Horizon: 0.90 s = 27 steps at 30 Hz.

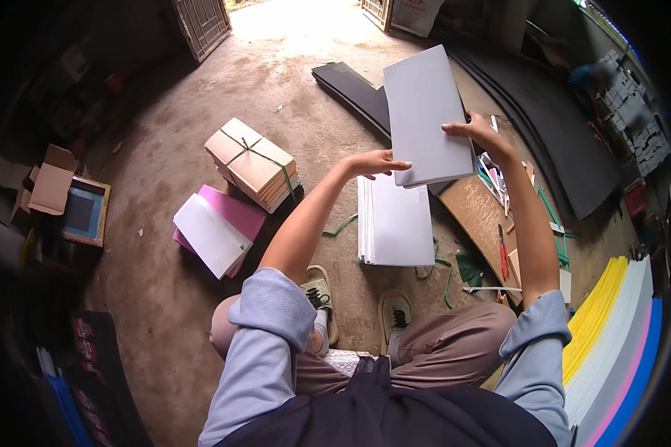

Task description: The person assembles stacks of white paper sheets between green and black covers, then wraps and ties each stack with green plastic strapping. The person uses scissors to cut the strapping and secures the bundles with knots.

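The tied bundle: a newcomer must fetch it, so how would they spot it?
From the bright doorway, come down the floor to the left of the person's left hand. There, just beyond the pink sheets and white sheets, is a block-shaped tan stack. Green string crosses its top in a knot, unlike those neighbours.

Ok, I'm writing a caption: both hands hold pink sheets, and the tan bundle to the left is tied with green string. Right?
Not pink: the head view shows white sheets held by the left hand and right hand. The rest stands.
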### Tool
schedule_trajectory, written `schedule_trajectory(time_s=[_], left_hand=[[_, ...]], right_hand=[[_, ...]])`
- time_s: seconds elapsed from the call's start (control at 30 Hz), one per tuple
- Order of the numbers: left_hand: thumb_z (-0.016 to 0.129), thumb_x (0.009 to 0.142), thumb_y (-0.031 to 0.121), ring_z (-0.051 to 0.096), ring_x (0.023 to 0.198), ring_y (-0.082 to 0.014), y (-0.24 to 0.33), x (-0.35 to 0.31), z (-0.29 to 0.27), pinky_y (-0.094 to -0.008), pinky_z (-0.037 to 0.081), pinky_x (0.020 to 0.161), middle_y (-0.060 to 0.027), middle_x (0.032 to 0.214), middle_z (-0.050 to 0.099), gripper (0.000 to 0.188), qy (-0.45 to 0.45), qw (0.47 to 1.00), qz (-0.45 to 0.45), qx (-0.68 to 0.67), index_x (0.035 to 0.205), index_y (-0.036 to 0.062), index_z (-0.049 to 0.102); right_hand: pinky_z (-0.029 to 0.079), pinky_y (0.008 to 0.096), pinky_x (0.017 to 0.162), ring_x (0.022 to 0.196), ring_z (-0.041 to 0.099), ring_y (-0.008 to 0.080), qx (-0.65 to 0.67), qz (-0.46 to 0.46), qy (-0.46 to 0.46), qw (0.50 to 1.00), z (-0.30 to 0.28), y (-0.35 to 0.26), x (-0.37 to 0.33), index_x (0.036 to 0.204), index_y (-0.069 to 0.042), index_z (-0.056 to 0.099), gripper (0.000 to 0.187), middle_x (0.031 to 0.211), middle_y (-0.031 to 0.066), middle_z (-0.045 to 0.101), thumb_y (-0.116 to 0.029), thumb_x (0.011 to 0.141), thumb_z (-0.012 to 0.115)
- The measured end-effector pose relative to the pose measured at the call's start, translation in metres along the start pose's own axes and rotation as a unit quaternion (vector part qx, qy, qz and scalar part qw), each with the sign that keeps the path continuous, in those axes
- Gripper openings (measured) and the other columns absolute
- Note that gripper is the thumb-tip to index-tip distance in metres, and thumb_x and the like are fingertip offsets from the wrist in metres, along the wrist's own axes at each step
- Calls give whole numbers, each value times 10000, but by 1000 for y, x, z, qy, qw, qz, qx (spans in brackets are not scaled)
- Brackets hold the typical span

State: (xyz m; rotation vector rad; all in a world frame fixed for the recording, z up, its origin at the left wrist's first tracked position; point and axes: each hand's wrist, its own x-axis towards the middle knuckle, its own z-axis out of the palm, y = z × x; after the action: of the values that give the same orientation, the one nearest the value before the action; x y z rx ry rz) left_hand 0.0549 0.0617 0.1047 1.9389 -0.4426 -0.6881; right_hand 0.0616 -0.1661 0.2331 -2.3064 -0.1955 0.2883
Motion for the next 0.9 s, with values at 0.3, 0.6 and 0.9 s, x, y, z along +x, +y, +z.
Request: schedule_trajectory(time_s=[0.3,0.6,0.9], left_hand=[[500,752,623,406,1183,-324,13,-50,25,-395,336,976,-231,1268,413,848,-20,927,-83,365,1265,-39,365],[544,746,570,457,1139,-307,-21,-49,26,-397,376,936,-222,1213,475,740,-18,883,-189,429,1172,-32,482],[563,762,544,383,1196,-325,-47,5,43,-343,329,986,-243,1273,393,878,249,956,-83,128,1332,-16,200]], right_hand=[[449,441,852,1013,526,392,-273,75,97,954,115,76,-60,1229,39,260,923,1121,270,488,-351,562,764],[438,448,865,1045,512,384,-267,122,101,951,122,57,-33,1239,1,266,914,1192,239,444,-387,573,755],[466,385,821,979,570,303,-145,45,186,971,103,84,-43,1196,19,363,846,1081,206,561,-357,557,770]])
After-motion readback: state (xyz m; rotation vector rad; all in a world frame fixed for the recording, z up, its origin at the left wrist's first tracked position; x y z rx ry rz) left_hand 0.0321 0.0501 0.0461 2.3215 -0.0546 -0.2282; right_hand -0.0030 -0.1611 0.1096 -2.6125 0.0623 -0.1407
